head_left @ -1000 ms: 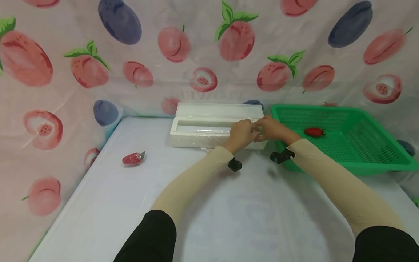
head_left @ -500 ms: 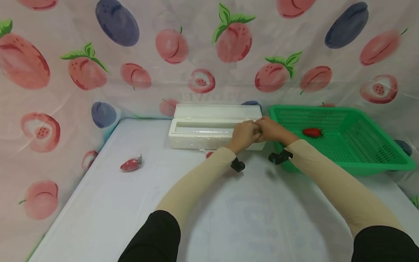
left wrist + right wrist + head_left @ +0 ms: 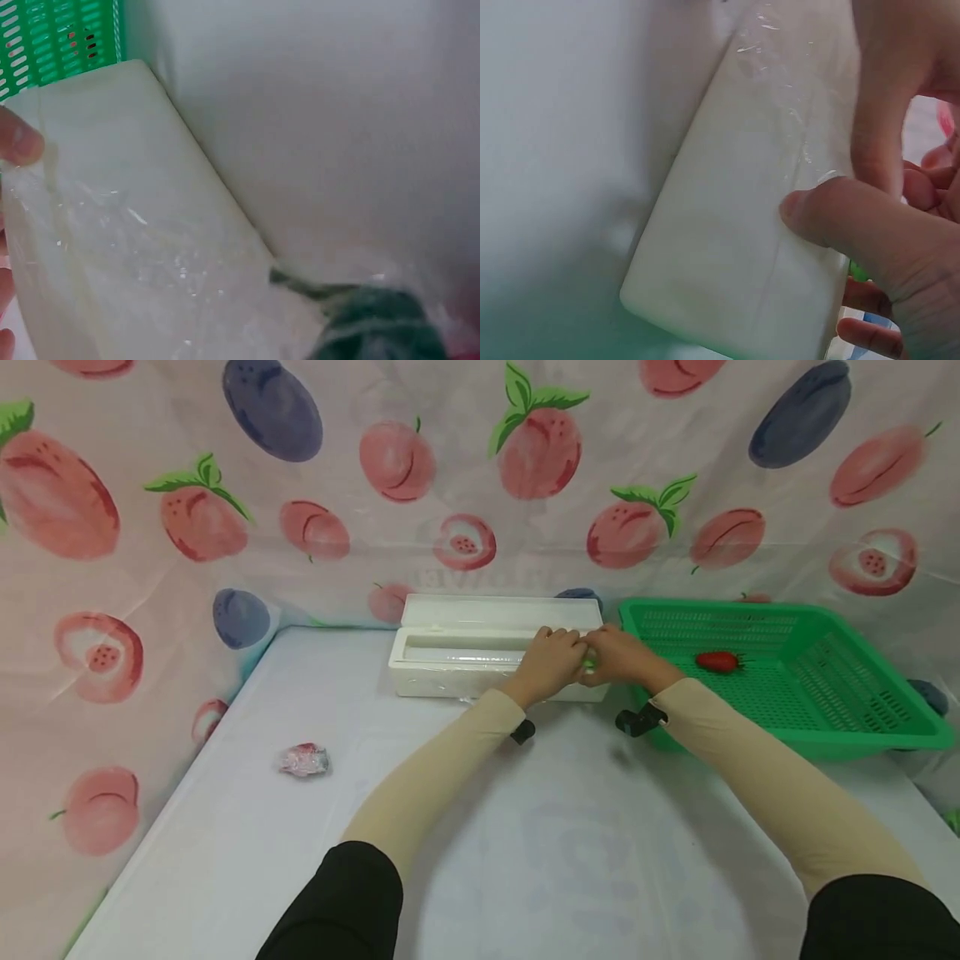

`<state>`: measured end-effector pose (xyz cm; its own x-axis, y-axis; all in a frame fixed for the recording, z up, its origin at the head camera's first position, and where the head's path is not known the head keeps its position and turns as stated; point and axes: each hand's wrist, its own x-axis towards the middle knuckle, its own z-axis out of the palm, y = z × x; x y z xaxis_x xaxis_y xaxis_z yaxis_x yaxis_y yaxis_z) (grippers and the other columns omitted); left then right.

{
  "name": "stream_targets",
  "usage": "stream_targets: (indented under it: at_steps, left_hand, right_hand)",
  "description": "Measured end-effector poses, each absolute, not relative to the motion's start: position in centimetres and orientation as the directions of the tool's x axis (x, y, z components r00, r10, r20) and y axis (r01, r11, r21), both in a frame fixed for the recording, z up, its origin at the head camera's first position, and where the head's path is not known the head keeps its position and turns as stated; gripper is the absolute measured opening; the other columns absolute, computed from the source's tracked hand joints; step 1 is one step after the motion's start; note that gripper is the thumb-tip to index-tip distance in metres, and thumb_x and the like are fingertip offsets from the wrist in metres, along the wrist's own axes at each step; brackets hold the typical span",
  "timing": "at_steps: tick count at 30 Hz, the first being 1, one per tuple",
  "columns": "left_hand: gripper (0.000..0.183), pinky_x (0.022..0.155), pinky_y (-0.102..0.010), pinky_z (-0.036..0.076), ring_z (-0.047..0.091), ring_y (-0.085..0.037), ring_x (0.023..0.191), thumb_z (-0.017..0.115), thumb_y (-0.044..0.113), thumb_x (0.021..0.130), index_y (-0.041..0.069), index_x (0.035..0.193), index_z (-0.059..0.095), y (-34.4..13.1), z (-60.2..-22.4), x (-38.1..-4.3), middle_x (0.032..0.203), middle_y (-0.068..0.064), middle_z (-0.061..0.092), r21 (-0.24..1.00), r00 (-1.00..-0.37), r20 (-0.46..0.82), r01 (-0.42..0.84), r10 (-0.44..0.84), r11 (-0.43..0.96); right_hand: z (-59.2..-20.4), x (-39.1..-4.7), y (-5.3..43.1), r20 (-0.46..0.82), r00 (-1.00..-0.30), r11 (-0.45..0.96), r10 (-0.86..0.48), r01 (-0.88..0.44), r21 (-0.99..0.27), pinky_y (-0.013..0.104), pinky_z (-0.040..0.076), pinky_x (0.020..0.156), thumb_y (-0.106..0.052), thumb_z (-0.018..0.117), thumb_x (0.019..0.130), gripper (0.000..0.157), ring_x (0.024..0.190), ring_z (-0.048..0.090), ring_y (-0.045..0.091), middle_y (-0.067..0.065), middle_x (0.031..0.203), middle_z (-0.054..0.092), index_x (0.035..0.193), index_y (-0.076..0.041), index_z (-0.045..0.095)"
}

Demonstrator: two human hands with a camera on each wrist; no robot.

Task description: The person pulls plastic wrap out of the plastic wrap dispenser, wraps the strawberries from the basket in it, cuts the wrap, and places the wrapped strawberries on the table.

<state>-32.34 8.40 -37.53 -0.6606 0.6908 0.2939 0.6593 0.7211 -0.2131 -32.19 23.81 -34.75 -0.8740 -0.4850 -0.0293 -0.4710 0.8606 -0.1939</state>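
Observation:
A white cling film box stands at the back with its lid raised. Clear cling film drapes over its front. My left hand curls over the box's right part, seemingly pinching the film; its fingertips are partly hidden. Beside it, my right hand grips the right end, thumb on the front face and fingers over the top edge. A small green piece shows between both hands. Close to the box front, the left wrist view has the green stem of a pepper under film.
On the table's left lies a film-wrapped red pepper. A green plastic basket stands right of the box, holding an unwrapped red pepper. Behind the white table hangs a fruit-patterned sheet.
The wrapped pepper on the left has shifted toward me and turned, showing more crumpled film. My left hand has moved slightly left, while the right has stayed at the box end.

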Motion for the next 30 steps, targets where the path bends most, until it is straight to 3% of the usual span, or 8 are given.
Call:
stream_targets:
  at_steps: [5, 12, 25, 30]
  left_hand:
    - [0.037, 0.094, -0.033, 0.042, 0.056, -0.014, 0.109, 0.05, 0.042, 0.094, 0.02, 0.122, 0.058, 7.4, -37.5, -32.3, 0.116, 0.004, 0.061, -0.244, -0.657, 0.298, 0.649, 0.692, 0.721]
    - [0.025, 0.093, -0.036, 0.043, 0.058, -0.016, 0.099, 0.052, 0.035, 0.092, 0.018, 0.104, 0.065, 4.1, -37.5, -32.6, 0.104, 0.002, 0.063, -0.302, -0.62, 0.343, 0.638, 0.705, 0.708]
    - [0.019, 0.096, -0.04, 0.043, 0.059, -0.02, 0.097, 0.058, 0.029, 0.09, 0.016, 0.099, 0.067, -3.9, -37.3, -32.6, 0.099, -0.001, 0.062, -0.236, -0.647, 0.366, 0.63, 0.669, 0.739]
    - [0.018, 0.096, -0.041, 0.043, 0.059, -0.021, 0.095, 0.059, 0.028, 0.09, 0.014, 0.1, 0.065, -4.4, -37.5, -32.3, 0.098, -0.003, 0.062, -0.13, -0.669, 0.377, 0.647, 0.641, 0.752]
  right_hand:
    - [-35.0, -32.2, 23.1, -0.025, -0.881, 0.872, -0.473, -0.464, -0.158, 0.056, 0.041, 0.086, -0.022, 0.074, 0.075, 0.036, 0.11, 0.048, 0.04, 0.013, 0.104, 0.064, 0.106, -0.005, 0.063]
    - [-35.3, -32.2, 22.9, -0.022, -0.887, 0.882, -0.46, -0.454, -0.126, 0.058, 0.035, 0.088, -0.023, 0.074, 0.075, 0.04, 0.111, 0.045, 0.039, 0.015, 0.111, 0.062, 0.109, -0.004, 0.063]
    - [-35.0, -32.0, 23.5, -0.042, -0.892, 0.887, -0.451, -0.443, -0.129, 0.053, 0.031, 0.085, -0.024, 0.072, 0.076, 0.042, 0.111, 0.042, 0.039, 0.016, 0.113, 0.059, 0.111, -0.004, 0.061]
    - [-35.1, -32.1, 23.4, -0.051, -0.894, 0.89, -0.445, -0.436, -0.132, 0.053, 0.031, 0.084, -0.025, 0.072, 0.076, 0.043, 0.11, 0.042, 0.038, 0.016, 0.114, 0.059, 0.112, -0.004, 0.061]
